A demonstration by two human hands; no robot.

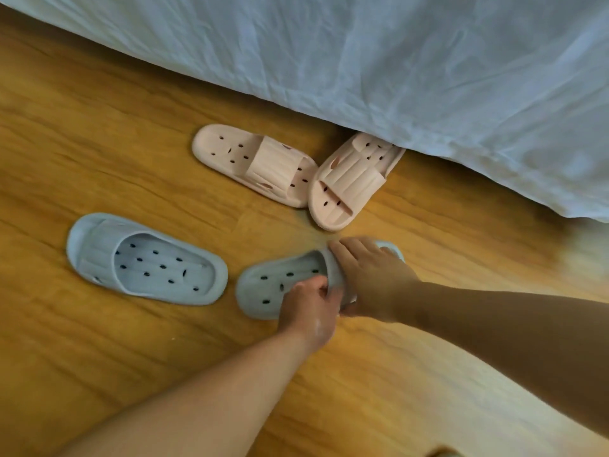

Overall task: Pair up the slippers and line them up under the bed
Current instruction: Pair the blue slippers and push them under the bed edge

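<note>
On the wooden floor (pixel 99 127) beside the white bed sheet (pixel 428 77), both hands grip one blue slipper (pixel 263 291): left hand (pixel 309 308) pinches its strap, right hand (pixel 372 278) covers the strap.

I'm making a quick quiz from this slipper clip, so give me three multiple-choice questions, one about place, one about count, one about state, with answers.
1. Which slipper is partly under the bedsheet?
A. right pink slipper
B. left blue slipper
C. neither

2. How many slippers show?
A. two
B. three
C. four

3. What are both hands doing?
A. resting on the floor
B. gripping one blue slipper
C. lifting the sheet

Answers:
1 A, the right pink slipper has its far end beneath the bedsheet.
2 C, two pink, two blue.
3 B, left hand and right hand grip the held blue slipper.
</note>
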